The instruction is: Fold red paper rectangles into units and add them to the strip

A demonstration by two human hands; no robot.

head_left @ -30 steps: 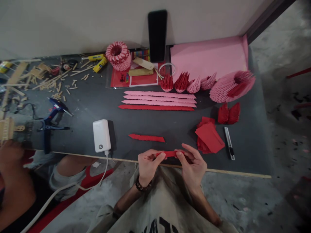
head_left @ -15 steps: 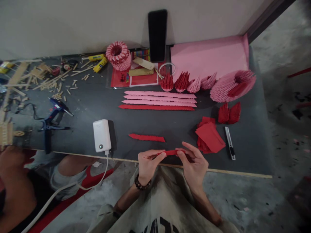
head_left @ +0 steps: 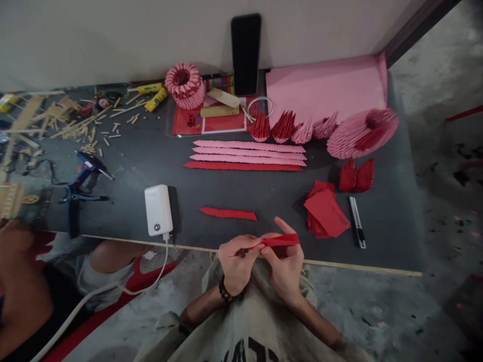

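Just over the table's front edge, my left hand (head_left: 237,259) and my right hand (head_left: 285,264) pinch a folded strip of red paper (head_left: 282,240) between them. Its free end sticks out to the right, over the right fingers; my right index finger points up and away from it. Beyond my hands lies a short red folded-paper chain (head_left: 228,214). Farther back, several long pink chains (head_left: 249,152) and one long red chain (head_left: 243,166) lie side by side. A stack of red paper pieces (head_left: 326,211) is to the right of my hands.
A box cutter (head_left: 356,221) lies at the right, near red folded bundles (head_left: 356,176) and a pink-and-red paper piece (head_left: 362,133). A phone (head_left: 246,55) leans on the wall. Left are a white power bank (head_left: 158,210), a glue gun (head_left: 86,171) and another person's arm (head_left: 22,271).
My hands have come closer together, the right one moving left. The red strip, formerly stretched between both hands, now points out to the right past my right fingers.
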